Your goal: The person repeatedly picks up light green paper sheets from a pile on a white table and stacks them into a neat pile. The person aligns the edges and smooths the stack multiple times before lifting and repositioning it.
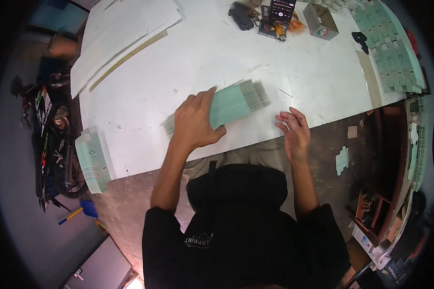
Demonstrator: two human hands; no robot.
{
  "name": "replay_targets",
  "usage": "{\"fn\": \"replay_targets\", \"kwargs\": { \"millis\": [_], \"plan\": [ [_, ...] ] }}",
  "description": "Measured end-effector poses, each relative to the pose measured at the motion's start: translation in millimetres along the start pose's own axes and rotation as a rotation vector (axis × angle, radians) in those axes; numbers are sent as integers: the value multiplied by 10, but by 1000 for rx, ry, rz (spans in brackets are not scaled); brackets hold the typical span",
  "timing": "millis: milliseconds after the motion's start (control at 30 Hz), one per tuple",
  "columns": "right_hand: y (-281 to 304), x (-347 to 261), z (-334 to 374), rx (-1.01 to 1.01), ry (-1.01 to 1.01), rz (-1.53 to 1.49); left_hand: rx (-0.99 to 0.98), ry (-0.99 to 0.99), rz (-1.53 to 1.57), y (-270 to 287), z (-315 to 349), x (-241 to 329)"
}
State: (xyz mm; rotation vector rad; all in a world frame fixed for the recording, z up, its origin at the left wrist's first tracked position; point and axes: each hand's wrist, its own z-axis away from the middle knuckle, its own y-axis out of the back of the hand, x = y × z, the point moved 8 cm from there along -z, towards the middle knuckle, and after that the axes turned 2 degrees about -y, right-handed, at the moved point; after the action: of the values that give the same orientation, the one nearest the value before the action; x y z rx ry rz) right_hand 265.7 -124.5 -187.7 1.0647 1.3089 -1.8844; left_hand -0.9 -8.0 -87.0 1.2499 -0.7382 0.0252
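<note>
My left hand (196,118) is closed around a stack of flat green carton blanks (231,102), thumb at the near side and fingers over the far side. The stack is tilted across the white table (159,72), its notched flap ends pointing to the right and slightly blurred. Apart from the stack, off its right end, my right hand (294,131) hovers near the table's front edge with fingers loosely spread and nothing in them.
More green carton blanks (395,62) lie in rows at the table's right end. Another green bundle (92,161) sits at the left corner. At the back are a phone (281,11), an open box (320,22) and a dark pouch-like object (241,15). Large white sheets (125,33) cover the far left.
</note>
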Motion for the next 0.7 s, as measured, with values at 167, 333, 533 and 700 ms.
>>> {"fn": "replay_targets", "kwargs": {
  "millis": [167,333,533,700],
  "plan": [
    [-463,-254,-245,-140,242,329,427,-129,149,244,519,-322],
    [-1201,-41,-500,-293,271,652,642,81,863,-178,875,-1251],
    [-927,-171,-533,-348,279,640,470,-33,1019,-376,722,-1236],
    [-977,-26,-438,-519,215,460,620,41,1138,-331,596,-1214]
  ]
}}
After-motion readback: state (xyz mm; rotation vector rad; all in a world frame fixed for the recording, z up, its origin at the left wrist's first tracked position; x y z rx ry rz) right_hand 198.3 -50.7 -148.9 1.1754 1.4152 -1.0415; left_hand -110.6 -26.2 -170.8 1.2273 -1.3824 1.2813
